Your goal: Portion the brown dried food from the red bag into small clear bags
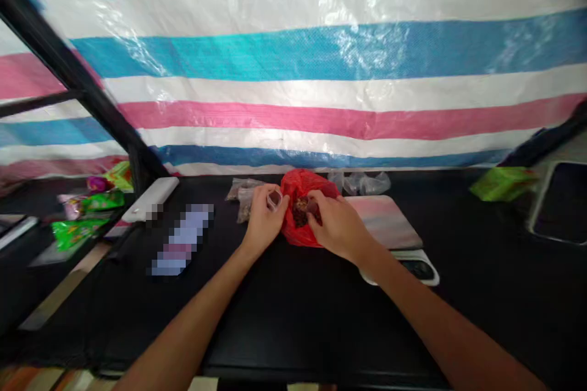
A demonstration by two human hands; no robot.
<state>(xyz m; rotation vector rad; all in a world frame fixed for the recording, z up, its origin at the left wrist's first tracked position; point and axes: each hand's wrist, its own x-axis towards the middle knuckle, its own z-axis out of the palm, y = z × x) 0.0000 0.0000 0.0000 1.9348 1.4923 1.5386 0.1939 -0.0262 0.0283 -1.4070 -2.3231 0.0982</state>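
Observation:
A red plastic bag point(305, 180) lies open on the black table, with small brown bean-like bits point(301, 211) inside. My left hand point(265, 214) is at the bag's left edge, its fingers closed around a small transparent plastic bag point(274, 200) whose mouth is held apart. Over the red bag's opening, my right hand point(337, 220) pinches a small brown rounded piece point(312, 206); its exact kind is too small to make out. Behind and left of my left hand lie small filled transparent packets point(245, 203).
Empty-looking transparent bags point(367, 183) lie behind a flat scale-like device point(385, 220) on the right. A phone point(183, 241) and a white power bank point(153, 198) sit left. Green wrappers point(82, 229) are far left, a green packet point(502, 183) far right. Striped sheeting point(293, 61) hangs behind.

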